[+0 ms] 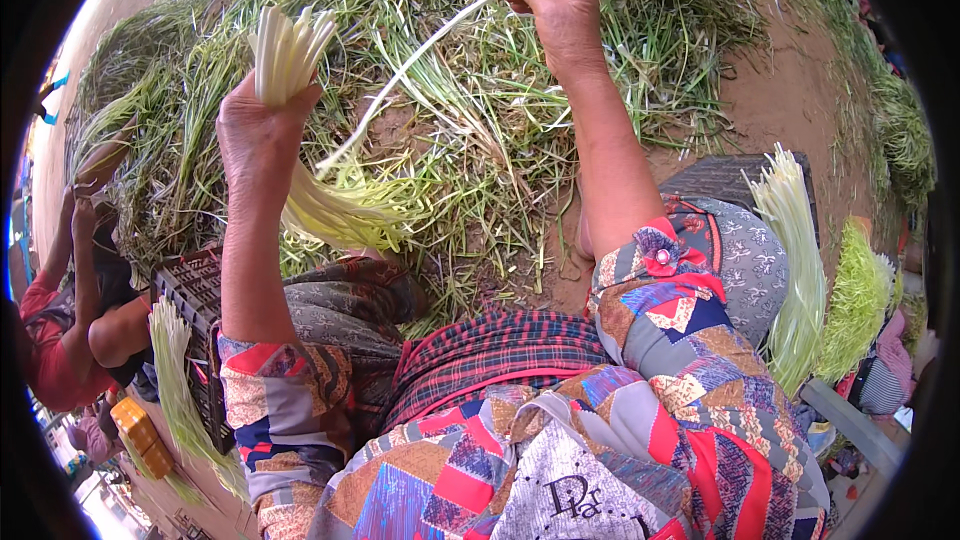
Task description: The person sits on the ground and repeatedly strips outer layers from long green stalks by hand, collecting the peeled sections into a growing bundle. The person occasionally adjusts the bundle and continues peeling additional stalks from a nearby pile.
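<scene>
My left hand (266, 116) is closed around a thick bundle of pale vegetable stalks (289, 52), perhaps chives. Their whitish cut ends stick up above the fist, and their yellow-green leaf ends (345, 214) hang below it. At the top centre, my right hand (555, 0) pinches one long white stalk (427, 45) near its end between thumb and fingers. That stalk slants down to the left, its lower end near the hanging leaves. The fingertips of my right hand are partly blurred.
Loose green leaves (480, 112) cover the ground ahead. A black plastic crate (199, 285) stands at left, with a stalk bundle (172, 360) beside it. Another bundle (795, 262) lies by a dark crate (727, 172) at right. A person in red (64, 337) sits at far left, near a yellow container (142, 435).
</scene>
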Tool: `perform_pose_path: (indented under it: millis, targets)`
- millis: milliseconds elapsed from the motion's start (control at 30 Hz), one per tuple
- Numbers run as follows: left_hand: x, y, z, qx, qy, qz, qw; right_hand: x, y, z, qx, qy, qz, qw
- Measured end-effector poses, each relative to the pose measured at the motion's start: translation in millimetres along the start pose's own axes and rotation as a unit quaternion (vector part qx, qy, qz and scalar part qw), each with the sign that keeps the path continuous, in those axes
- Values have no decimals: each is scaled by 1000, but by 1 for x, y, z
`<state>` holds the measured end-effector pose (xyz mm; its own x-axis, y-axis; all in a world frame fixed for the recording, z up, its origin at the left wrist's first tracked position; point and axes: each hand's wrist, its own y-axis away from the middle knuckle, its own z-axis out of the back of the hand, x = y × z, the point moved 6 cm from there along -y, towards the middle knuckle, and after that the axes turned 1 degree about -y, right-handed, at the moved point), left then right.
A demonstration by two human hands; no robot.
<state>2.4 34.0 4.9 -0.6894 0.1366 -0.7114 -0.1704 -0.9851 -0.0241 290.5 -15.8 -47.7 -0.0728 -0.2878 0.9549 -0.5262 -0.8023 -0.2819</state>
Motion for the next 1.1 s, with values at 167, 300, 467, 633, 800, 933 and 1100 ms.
perform_pose_path:
  millis: [167, 300, 467, 633, 800, 933, 1100]
  targets:
    - [-20, 11, -14, 94, 110, -87, 986, 6, 40, -100, 309, -212, -92, 922]
    - [-16, 14, -12, 121, 153, -31, 980, -46, 35, -107, 306, -384, -189, 850]
    - [-14, 9, 14, 28, 131, -15, 991, -221, 69, -59, 102, 120, -420, 894]
    - [-16, 13, 18, -7, 92, -11, 996, -293, 138, -28, 157, 481, -370, 779]
    - [-24, 14, 12, 5, 91, -31, 995, -292, 131, -33, 247, 381, -392, 800]
    - [-24, 12, 9, 16, 123, -34, 992, -252, 100, -34, 174, 339, -293, 877]
    - [-18, 10, 2, 41, 175, -52, 982, -197, 71, -18, 53, 307, -183, 932]
